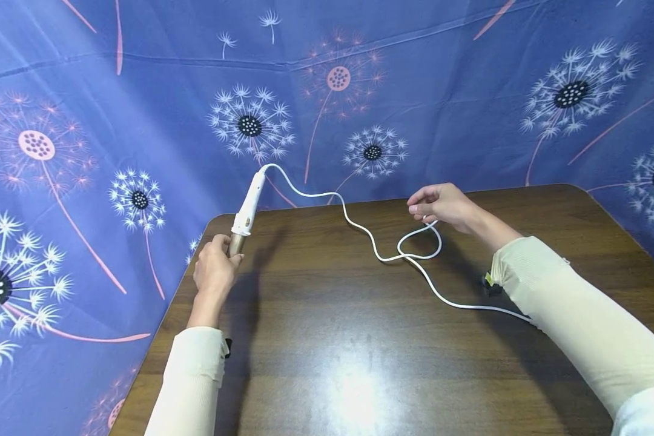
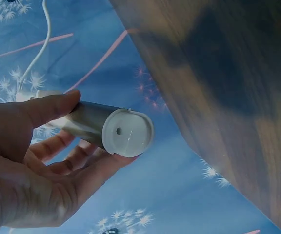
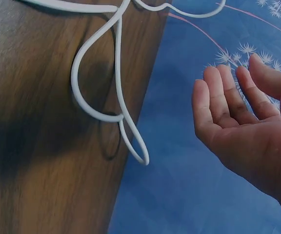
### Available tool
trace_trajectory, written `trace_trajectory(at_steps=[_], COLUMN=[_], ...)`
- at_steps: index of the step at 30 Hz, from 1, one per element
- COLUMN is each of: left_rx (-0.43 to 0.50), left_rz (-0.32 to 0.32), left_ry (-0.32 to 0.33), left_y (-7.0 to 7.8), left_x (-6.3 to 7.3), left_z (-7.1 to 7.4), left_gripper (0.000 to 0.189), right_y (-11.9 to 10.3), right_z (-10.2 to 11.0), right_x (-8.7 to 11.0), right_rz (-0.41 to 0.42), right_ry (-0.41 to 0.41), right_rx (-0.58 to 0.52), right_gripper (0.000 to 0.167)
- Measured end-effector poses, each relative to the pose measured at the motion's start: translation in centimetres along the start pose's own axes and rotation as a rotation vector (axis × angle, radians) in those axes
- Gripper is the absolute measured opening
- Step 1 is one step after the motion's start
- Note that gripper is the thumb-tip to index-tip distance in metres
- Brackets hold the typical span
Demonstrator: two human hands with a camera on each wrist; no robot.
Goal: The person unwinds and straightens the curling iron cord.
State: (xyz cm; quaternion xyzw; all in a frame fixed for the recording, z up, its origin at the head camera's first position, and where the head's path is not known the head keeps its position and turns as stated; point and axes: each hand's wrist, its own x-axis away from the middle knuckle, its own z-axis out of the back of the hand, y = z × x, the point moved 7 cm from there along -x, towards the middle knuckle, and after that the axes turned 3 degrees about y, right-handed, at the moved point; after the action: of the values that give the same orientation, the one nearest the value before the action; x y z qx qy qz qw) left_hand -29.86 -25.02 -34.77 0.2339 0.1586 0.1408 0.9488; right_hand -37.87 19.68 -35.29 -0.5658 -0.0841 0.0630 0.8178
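Cream fabric is seen nearest: the left sleeve [image 1: 188,387] and the right sleeve [image 1: 583,321], each turned back at the wrist. Between them a brown wood-grain surface [image 1: 316,339] is spread, its near part lit by a white glare [image 1: 356,399]. A small dark device [image 1: 228,348] is worn at the left cuff, and another, marked with yellow, is partly seen by the right one.

Beside the right sleeve, a white cord [image 1: 485,307] is laid across the surface; its further run is hidden by the arm. Farther in, it is crossed over itself in a loop [image 1: 440,245]. Just beyond, the right grip [image 1: 441,203] is released, its fingers loosely bent and nothing held. In the head view the loop's top is partly covered by the fingertips; in the right wrist view a gap is shown between cord and hand.

Across from it, the iron [image 1: 251,203] is held by the left grip [image 1: 215,266], clasped at the gold barrel [image 1: 237,245] between thumb and fingers. It is raised above the far left part of the surface and tilted, its white cap [image 2: 133,136] turned toward the person and its white handle pointed away. From the handle's far end the cord is led rightward to the loop. Behind everything a blue cloth [image 1: 458,109] is hung, printed with white and pink dandelions [image 1: 249,126].
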Motion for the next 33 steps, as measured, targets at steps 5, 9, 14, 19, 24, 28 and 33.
trace_trajectory(at_steps=[5,9,14,19,24,28,33], left_rx=[-0.038,-0.048,-0.079,-0.101,-0.121,-0.148,-0.173], left_rz=[0.036,0.05,0.083,0.097,0.098,0.112,0.104], left_ry=[-0.049,-0.074,-0.098,-0.114,-0.131,-0.173,-0.225], left_y=[-1.2,-1.9,-2.8,-3.8,-4.8,-5.6,-6.2], left_x=[-0.1,-0.4,-0.9,-1.1,-1.2,-1.4,-1.5], left_z=[-0.3,-0.4,-0.5,-0.6,-0.7,-1.0,-1.3], left_gripper=[0.044,0.043,0.041,0.038,0.037,0.036,0.034], right_y=[0.2,0.5,0.8,0.6,0.5,0.5,0.6], right_z=[0.3,0.6,0.8,0.7,0.8,0.8,0.7], right_x=[0.6,0.8,0.9,1.3,1.6,1.7,1.7], right_rz=[0.002,0.01,0.003,-0.008,-0.016,-0.009,-0.014], right_ry=[-0.016,-0.032,-0.054,-0.069,-0.06,-0.062,-0.06], right_rx=[0.045,0.092,0.148,0.2,0.218,0.224,0.227], right_gripper=[0.027,0.028,0.029,0.032,0.031,0.032,0.032])
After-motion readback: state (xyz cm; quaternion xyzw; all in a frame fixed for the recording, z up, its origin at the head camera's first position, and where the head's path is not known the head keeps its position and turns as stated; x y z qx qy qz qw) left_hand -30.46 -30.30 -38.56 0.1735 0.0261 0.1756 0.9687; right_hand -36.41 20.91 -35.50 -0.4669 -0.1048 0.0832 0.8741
